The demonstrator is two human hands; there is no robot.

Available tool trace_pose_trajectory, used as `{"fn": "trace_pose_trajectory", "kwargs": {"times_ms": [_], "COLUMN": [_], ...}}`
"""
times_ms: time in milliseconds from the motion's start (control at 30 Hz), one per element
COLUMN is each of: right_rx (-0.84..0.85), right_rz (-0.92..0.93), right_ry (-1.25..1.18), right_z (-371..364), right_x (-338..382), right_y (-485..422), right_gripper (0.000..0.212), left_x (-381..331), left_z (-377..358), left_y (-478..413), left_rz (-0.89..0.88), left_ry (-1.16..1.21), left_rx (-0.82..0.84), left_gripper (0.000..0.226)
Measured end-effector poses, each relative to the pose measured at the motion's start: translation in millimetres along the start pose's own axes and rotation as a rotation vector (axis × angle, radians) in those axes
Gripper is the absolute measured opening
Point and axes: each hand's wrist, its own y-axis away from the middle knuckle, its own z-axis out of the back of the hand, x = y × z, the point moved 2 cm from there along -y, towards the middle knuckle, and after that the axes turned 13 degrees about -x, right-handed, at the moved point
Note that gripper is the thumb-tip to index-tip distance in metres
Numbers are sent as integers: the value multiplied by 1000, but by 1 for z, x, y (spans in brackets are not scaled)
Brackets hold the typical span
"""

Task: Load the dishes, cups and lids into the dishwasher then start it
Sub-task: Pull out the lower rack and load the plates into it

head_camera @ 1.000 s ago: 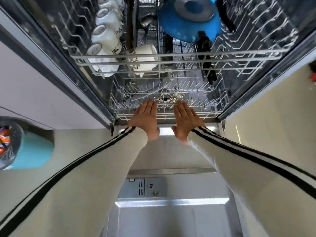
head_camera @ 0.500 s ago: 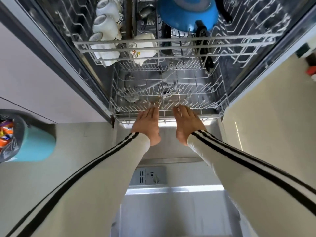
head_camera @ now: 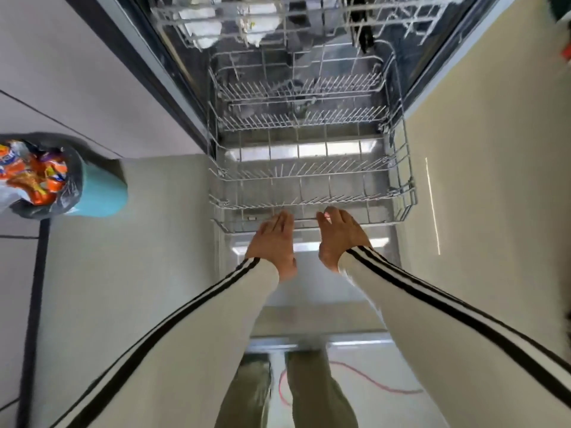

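Observation:
The dishwasher stands open, and its wire lower rack is drawn out over the lowered door with nothing in it. My left hand and my right hand sit side by side at the rack's front rim, fingers hooked over the front wire. At the top edge, the upper rack holds white cups along its left side. A dark utensil hangs further right.
A teal waste bin lined with a dark bag and full of orange wrappers stands on the floor to the left. White cabinet fronts run along the left, a beige wall on the right. A red cord lies on the floor by my legs.
Both hands have drawn the lower rack out of the tub toward me, over the door. The view has tilted down, so the blue bowl in the upper rack is out of sight.

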Motion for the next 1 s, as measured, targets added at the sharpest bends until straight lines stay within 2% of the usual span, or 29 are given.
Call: {"fn": "trace_pose_trajectory", "kwargs": {"times_ms": [233, 467, 567, 600, 667, 833, 1000], "right_rx": [149, 284, 309, 309, 320, 375, 336], "right_rz": [-36, -87, -113, -120, -125, -128, -82], "right_ry": [14, 13, 10, 11, 12, 55, 60], "right_z": [-34, -54, -59, -58, -56, -47, -6], "right_x": [14, 24, 28, 28, 28, 32, 50], "right_y": [94, 157, 172, 173, 169, 154, 153], "right_gripper": [78, 82, 83, 82, 81, 78, 79], "left_x": [-22, -34, -43, -45, -46, -32, -23], "left_z": [-40, -66, -77, -75, -71, -72, -29], "left_y": [87, 143, 154, 156, 156, 147, 158], "left_rz": [5, -6, 48, 49, 50, 49, 48], "left_ry": [-28, -60, -143, -62, -70, -39, 21], "left_rx": [144, 187, 197, 218, 251, 123, 24], "left_gripper": [89, 92, 80, 76, 75, 79, 83]}}
